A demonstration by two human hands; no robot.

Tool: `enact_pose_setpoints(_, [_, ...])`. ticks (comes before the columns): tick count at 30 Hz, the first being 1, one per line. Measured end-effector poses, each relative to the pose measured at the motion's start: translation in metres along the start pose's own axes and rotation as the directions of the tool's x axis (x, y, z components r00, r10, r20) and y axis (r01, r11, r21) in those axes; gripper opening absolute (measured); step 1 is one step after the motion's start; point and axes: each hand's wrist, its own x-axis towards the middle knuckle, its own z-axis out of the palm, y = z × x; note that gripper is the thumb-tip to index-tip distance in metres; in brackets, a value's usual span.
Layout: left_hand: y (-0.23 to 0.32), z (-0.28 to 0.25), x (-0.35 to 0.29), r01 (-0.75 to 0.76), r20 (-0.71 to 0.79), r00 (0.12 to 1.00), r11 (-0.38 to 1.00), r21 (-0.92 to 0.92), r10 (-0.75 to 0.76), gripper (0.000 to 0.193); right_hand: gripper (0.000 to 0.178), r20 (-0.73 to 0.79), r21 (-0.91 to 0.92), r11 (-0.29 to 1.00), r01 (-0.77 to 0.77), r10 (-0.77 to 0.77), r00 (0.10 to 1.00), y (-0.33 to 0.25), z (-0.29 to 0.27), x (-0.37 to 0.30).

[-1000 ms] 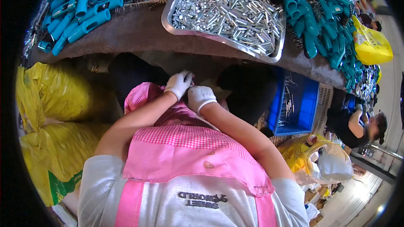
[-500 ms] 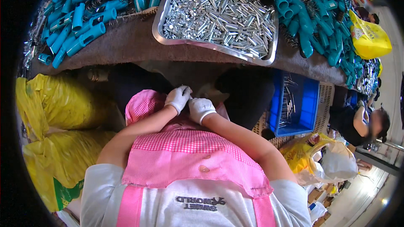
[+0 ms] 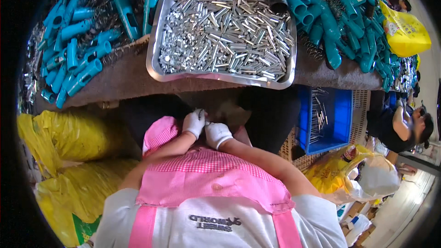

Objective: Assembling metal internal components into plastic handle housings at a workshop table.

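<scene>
Head view: gloved left hand [image 3: 194,123] and right hand [image 3: 218,134] are meeting above the lap, just beside each other. Fingers are bending inward on both; whether they are closing on anything, the observer cannot tell. Any workpiece is sitting at the fingertips, too small and shaded to make out. Step in hand, by judgement: close two-handed fingerwork; the next move is probably calling for steady fingertips and little force. Pink apron [image 3: 202,179] is lying below the wrists. Further out, metal tray [image 3: 183,77] is holding short metal pins [image 3: 229,36]; teal tubes [image 3: 85,73] are lying in heaps either side. Blue crate [image 3: 341,115] is standing rightward, yellow sacks [image 3: 87,133] leftward.
</scene>
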Motion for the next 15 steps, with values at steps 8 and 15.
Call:
enact_pose_setpoints(8, [-0.007, -0.02, -0.001, -0.076, 0.036, 0.996, 0.995, -0.067, 0.079, 0.029, 0.025, 0.011, -0.021, 0.995, 0.102, -0.102, 0.995, -0.012, -0.029, -0.006])
enact_pose_setpoints(15, [-0.022, 0.009, 0.01, -0.122, -0.104, 0.985, 0.98, 0.155, 0.139, 0.031, 0.026, -0.135, 0.082, 0.996, 0.027, -0.016, 0.991, 0.01, 0.017, 0.003])
